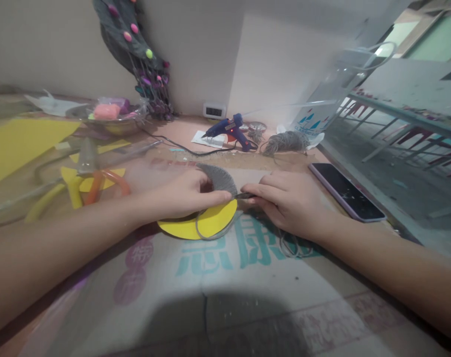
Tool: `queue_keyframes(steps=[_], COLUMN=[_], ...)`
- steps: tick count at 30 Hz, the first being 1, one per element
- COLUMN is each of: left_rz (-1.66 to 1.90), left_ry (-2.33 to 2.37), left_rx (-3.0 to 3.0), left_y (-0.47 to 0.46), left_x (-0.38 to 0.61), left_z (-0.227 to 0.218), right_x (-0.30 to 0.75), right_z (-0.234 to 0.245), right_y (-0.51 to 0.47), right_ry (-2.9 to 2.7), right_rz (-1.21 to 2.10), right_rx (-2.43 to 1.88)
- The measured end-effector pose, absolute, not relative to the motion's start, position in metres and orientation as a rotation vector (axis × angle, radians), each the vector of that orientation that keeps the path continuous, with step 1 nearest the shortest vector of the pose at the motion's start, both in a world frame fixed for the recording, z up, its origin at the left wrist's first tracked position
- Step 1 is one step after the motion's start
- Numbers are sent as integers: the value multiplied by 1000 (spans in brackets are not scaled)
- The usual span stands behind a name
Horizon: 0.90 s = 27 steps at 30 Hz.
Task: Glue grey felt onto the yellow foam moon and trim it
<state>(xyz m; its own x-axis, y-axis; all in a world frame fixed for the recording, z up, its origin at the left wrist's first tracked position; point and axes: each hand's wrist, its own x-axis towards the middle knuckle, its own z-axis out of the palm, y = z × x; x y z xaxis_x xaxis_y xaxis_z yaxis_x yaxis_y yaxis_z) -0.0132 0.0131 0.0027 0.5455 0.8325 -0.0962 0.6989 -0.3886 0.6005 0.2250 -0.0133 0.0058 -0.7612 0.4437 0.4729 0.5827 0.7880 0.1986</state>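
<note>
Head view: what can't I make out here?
In the head view:
Yellow piece: partly hidden by the left hand.
Grey strand: its gripped part, hidden by the right hand.
White clock: digits too small and blurred.
Hanging decoration: top cut off by the upper edge.

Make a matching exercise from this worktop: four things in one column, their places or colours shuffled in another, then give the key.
Things:
1. Glue gun
2. Phone
3. Curved yellow piece
4. Yarn bundle

Places and colours:
A. Held by the left hand
B. Grey all over
C. Dark blue
D. Lying to the right of the right hand

Pairs: 1-C, 2-D, 3-A, 4-B
</note>
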Motion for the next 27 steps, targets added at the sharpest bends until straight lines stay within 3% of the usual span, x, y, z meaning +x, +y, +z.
queue_keyframes(steps=[14, 27], left_rz=[355, 379], left_ry=[1145, 1041], left_rx=[2199, 2140], left_y=[14, 13], left_x=[-15, -13], left_z=[1, 3], right_x=[228, 226], right_z=[10, 8], right_y=[-16, -15], right_ry=[-2567, -2598], right_rz=[-283, -392], right_rx=[-885, -820])
